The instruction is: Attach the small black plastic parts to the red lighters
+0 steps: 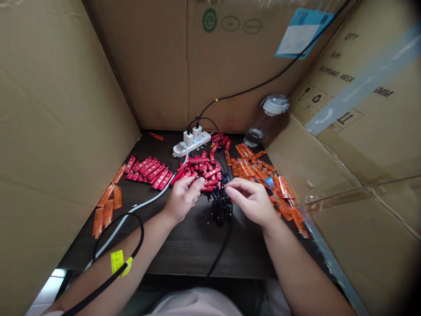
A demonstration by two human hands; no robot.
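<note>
My left hand [186, 197] is closed in a pinch, thumb over the forefinger. A dark tip shows by its thumb, but what it holds is too small to name. Opposite it, my right hand [248, 199] pinches thumb and forefinger together; anything between them cannot be made out. A heap of small black parts [222, 206] lies below and between the hands. Behind them is a loose pile of slim red pieces [199, 164] with black ends, looking like lighters. More red pieces [149, 171] lie in a row at the left.
Orange flat pieces [246, 166] are strewn at the right, others [107, 210] at the left. A white power strip [192, 145] with plugs and a water bottle [265, 123] stand behind. Cables, including a black one [113, 276], cross my left arm. Cardboard walls [158, 66] enclose the dark table [184, 254].
</note>
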